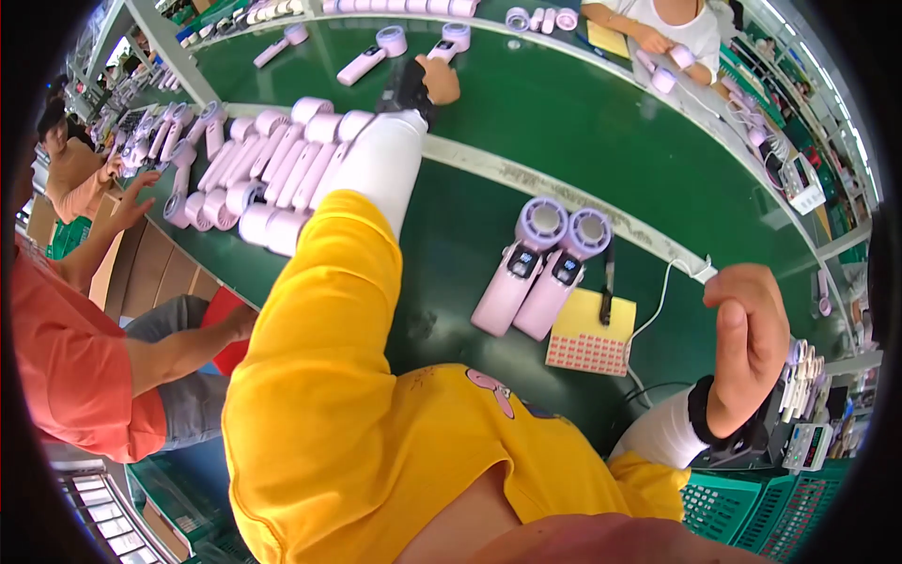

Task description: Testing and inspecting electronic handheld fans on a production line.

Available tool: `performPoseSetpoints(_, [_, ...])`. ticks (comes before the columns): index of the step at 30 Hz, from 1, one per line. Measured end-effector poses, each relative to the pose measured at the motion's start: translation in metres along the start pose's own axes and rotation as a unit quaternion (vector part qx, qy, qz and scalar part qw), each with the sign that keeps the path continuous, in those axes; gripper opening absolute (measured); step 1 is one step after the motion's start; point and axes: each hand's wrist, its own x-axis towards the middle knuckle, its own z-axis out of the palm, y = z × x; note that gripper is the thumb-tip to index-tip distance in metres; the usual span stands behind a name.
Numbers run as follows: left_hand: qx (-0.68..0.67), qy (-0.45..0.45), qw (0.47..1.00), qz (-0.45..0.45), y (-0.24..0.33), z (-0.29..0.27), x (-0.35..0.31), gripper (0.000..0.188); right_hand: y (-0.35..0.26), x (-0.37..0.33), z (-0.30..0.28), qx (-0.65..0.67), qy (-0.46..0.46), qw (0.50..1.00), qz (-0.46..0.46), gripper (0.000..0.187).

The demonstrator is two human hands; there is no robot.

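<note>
My left hand (440, 81) was stretched far out to the upper middle of the frame, right over the handle of a light purple handheld fan (457, 36). My fingers looked bent there, but I cannot tell if they were closed around the handle or just resting on it. The round head of that fan poked out past my hand. Two more purple fans lay to its left, one (365, 66) near and one (272, 53) farther off. My right hand (754, 338) was up at the right side, with its fingers curled in, close to a small white plug (703, 272). I cannot tell if I had hold of the plug. A white cord (663, 299) ran down from there. In the middle of the frame, a left fan (498, 299) and a right fan (547, 303) lay side by side on the green table (437, 291), with their little screens lit. A yellow sheet (594, 320) with rows of red labels lay just beside them. A big pile of purple fans (272, 164) lay at the upper left. Someone in an orange-red shirt (75, 348) sat at the left edge.
</note>
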Motion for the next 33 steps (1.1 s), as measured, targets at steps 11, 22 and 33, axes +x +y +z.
performPoseSetpoints(11, [0.070,0.014,0.996,0.052,0.043,-0.009,0.060,0.038,0.057,0.009,0.021,0.119,0.131,0.971,0.160,0.014])
performPoseSetpoints(22, [0.234,-0.270,0.931,0.080,0.023,-0.023,0.078,0.045,0.062,0.010,0.019,0.109,0.117,0.977,0.138,0.014])
performPoseSetpoints(33, [0.114,-0.268,0.955,0.049,-0.031,-0.017,0.083,0.060,0.052,0.005,0.014,0.106,0.100,0.983,0.114,0.012])
